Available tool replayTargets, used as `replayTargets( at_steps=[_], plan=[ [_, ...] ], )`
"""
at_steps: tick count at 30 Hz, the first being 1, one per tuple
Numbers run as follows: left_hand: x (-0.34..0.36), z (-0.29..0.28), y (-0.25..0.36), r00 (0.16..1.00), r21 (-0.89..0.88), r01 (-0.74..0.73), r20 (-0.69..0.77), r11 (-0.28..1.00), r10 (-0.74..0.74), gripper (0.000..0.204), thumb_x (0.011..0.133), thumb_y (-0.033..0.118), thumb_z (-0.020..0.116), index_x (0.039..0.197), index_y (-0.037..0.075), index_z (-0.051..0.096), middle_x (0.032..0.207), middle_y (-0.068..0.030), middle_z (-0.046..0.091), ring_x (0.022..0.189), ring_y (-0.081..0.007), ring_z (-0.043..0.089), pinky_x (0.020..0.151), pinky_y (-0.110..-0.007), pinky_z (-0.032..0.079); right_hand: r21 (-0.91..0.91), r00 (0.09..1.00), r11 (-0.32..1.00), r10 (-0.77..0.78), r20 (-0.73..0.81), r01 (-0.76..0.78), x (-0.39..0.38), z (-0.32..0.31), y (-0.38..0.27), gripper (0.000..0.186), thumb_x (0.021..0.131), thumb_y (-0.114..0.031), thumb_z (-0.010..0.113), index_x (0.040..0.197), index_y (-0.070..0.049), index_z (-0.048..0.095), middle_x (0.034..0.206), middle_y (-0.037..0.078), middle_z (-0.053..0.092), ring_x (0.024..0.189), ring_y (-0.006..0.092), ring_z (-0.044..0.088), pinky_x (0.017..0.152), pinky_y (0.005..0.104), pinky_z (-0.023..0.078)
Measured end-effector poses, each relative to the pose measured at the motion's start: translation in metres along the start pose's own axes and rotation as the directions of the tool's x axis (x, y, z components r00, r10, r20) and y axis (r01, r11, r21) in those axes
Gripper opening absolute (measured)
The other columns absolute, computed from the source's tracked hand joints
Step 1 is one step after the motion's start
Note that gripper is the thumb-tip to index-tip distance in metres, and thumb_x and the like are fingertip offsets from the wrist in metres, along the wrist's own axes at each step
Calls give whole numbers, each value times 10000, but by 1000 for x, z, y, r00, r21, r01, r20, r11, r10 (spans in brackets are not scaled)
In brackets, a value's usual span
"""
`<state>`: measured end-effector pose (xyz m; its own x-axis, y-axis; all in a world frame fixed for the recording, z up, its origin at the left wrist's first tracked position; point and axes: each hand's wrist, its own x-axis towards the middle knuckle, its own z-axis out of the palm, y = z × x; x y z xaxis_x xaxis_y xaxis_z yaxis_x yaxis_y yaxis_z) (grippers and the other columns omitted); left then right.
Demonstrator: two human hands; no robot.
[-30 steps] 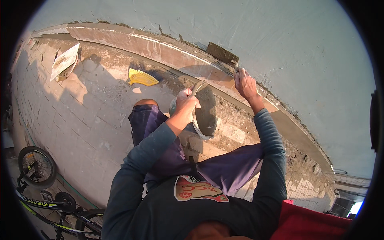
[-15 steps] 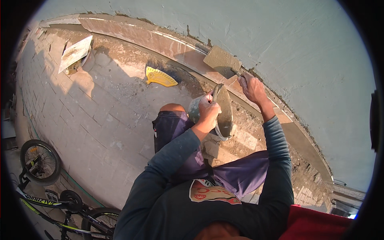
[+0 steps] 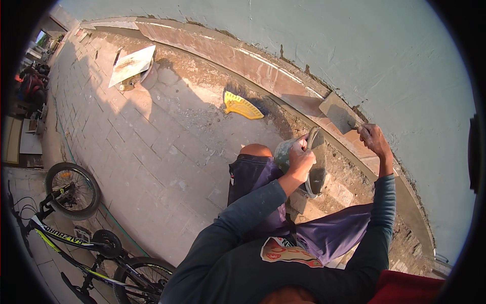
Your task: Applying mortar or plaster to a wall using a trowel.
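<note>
My left hand [image 3: 302, 159] is closed round the rim and handle of a bucket [image 3: 318, 172], which sits tilted by my knees with grey wet mix on its inner side. My right hand [image 3: 373, 139] grips the handle of a trowel [image 3: 338, 111]. Its flat, mortar-coloured blade lies at the top edge of the brownish skirting tiles [image 3: 217, 53], against the foot of the wall [image 3: 385, 61]. The bucket stands just below and left of the trowel. How much mix lies deep in the bucket is hidden.
A yellow fan-shaped brush head [image 3: 243, 105] lies on the dusty paving [image 3: 167, 152]. Farther off, a white board [image 3: 131, 66] rests on a container. A bicycle [image 3: 91, 243] lies at lower left beside a green hose [image 3: 121, 233]. Rubble lines the wall's foot.
The whole view has swung, so everything sits farther right and lower. My right hand has moved the trowel a little rightward along the skirting. My left hand keeps its hold on the bucket.
</note>
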<state>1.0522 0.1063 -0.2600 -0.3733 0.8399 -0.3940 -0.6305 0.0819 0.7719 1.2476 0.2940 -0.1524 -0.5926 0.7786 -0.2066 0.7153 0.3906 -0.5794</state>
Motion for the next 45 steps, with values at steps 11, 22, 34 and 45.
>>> replayTargets(
  at_steps=[11, 22, 34, 45],
  plan=[
    [15, 1, -20, 992, 121, -97, -71, 988, 106, 190, 608, -92, 532, 760, 22, 537, 706, -20, 500, 606, -123, 494, 500, -269, 428, 50, 977, 977, -203, -67, 206, 56, 60, -87, 333, 1004, -247, 519, 890, 56, 597, 708, 160, 596, 621, 265, 557, 619, 405, 459],
    [18, 13, -20, 996, 181, 14, -87, 983, 2, 680, 649, -122, 490, 1320, -38, 567, 818, -6, 557, 682, -109, 532, 580, -252, 449, -236, 868, 839, -495, 41, 490, 247, 113, -140, 360, 971, -284, 541, 878, 55, 624, 782, 276, 621, 740, 378, 645, 671, 480, 487],
    [33, -1, -35, 995, 216, -82, -39, 973, 92, 497, 719, -1, 549, 1211, -49, 600, 805, -21, 521, 764, -126, 483, 674, -300, 434, -181, 861, 878, -473, -189, 442, 126, 79, -127, 268, 979, -207, 545, 1100, 31, 521, 820, 256, 618, 742, 438, 603, 683, 482, 474],
    [35, 5, -29, 984, 213, -17, -168, 977, 54, 632, 716, -92, 479, 1342, -44, 549, 788, 8, 520, 665, -78, 511, 545, -243, 431, -347, 772, 876, -466, -433, 334, 189, 139, -169, 282, 949, -214, 547, 1063, 43, 564, 911, 287, 664, 778, 473, 661, 682, 536, 547]
  ],
)
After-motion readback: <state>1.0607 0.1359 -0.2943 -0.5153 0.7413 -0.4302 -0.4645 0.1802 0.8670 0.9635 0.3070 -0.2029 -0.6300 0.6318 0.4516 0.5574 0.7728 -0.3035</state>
